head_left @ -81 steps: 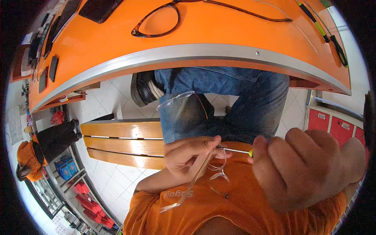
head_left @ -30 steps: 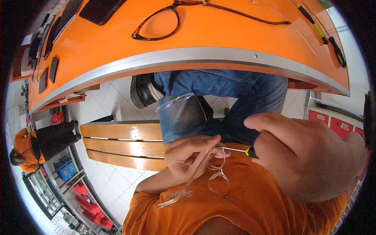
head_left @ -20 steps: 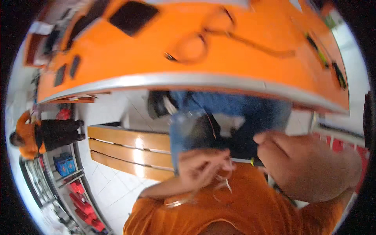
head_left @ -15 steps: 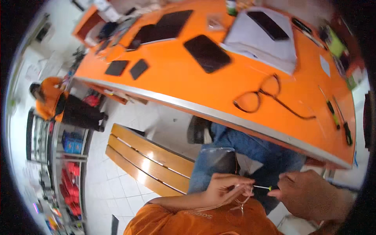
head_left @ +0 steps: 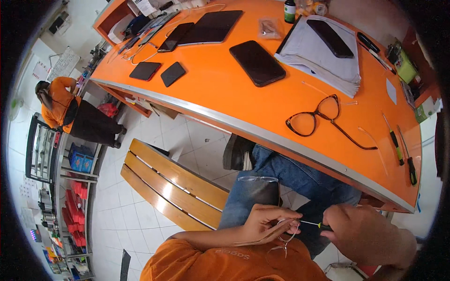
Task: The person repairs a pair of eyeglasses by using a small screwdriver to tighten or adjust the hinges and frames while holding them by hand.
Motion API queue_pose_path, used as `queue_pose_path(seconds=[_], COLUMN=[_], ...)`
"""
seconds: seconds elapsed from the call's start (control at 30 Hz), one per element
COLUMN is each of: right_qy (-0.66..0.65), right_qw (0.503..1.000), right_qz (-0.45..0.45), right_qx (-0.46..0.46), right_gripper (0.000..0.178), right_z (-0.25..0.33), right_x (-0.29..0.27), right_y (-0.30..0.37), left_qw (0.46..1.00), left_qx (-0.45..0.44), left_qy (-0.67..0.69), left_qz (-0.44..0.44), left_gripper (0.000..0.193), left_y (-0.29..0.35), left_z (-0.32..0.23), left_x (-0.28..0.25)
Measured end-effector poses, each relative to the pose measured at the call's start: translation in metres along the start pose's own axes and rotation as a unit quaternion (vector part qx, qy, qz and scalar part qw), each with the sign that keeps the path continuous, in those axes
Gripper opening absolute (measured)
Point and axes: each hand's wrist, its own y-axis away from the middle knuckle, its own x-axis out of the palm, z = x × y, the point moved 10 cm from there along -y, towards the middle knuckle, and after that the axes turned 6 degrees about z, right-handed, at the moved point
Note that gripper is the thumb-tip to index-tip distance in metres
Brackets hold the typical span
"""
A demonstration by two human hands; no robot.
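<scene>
Low in front of my orange shirt, my left hand (head_left: 269, 225) pinches a thin, pale eyeglass frame (head_left: 285, 241) between thumb and fingers. A slim light rod juts out under that hand toward the left. My right hand (head_left: 361, 232) is wrapped round the handle of a small screwdriver (head_left: 309, 223). Its thin shaft points left, and the tip meets the frame at my left fingertips; the exact contact spot is too small to make out. Tortoiseshell glasses (head_left: 318, 113) with one temple visible lie on the orange table (head_left: 206, 79).
Two more screwdrivers (head_left: 396, 145) lie at the table's right end. Phones (head_left: 258, 63), a tablet (head_left: 211, 27) and stacked papers (head_left: 323, 51) are spread farther back. Left of my jeans stands a slatted wooden bench (head_left: 173, 182). Another person (head_left: 70, 112) stands at the far left.
The view has shifted slightly and sharpened. Both hands keep their grips, with the screwdriver still against the eyeglass frame.
</scene>
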Motion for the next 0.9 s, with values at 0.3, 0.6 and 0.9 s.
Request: queue_pose_path(seconds=[0.3, 0.6, 0.9], right_qy=[0.054, 0.051, 0.048], right_qw=[0.997, 0.997, 0.993], right_qz=[-0.036, -0.035, -0.029], right_qx=[-0.047, 0.052, 0.103], right_gripper=[0.025, 0.027, 0.027], right_z=[0.004, -0.003, -0.014], right_x=[-0.004, 0.004, 0.013], right_y=[-0.006, 0.002, 0.004], left_qw=[0.999, 1.000, 1.000], left_qx=[-0.025, -0.006, -0.011], left_qy=[-0.021, -0.002, 0.004], left_qz=[-0.034, 0.001, 0.011], left_gripper=[0.025, 0.023, 0.025], left_y=[0.018, -0.001, 0.000], left_z=[0.016, -0.002, -0.005], left_x=[-0.002, 0.001, 0.000])
